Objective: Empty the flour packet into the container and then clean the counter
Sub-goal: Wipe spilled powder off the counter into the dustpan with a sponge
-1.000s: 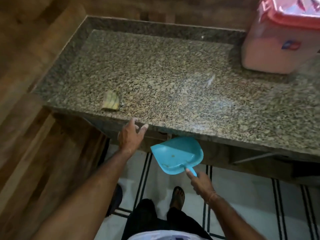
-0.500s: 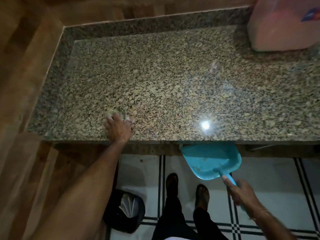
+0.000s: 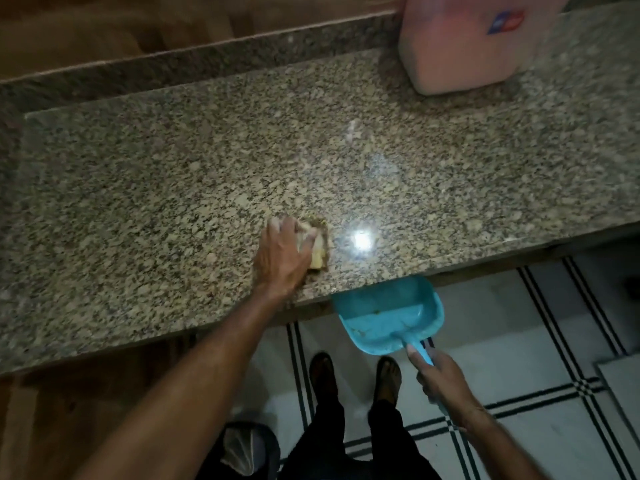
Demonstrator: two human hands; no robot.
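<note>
Left hand [image 3: 282, 258] grips sponge [image 3: 320, 252], likely soft, on table [image 3: 138, 202]; right hand [image 3: 445, 381] clasps dustpan [image 3: 388, 317], likely light, by handle [image 3: 425, 354].

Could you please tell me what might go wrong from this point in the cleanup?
The left hand holds the sponge left of the dustpan, so anything swept straight off the counter edge may miss it and hit the floor. The right hand grips only the handle end; the pan, already holding crumbs, could tip and spill.

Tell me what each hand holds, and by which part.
Right hand grips the blue dustpan by its handle. Left hand holds the sponge from above, across its top.
</note>
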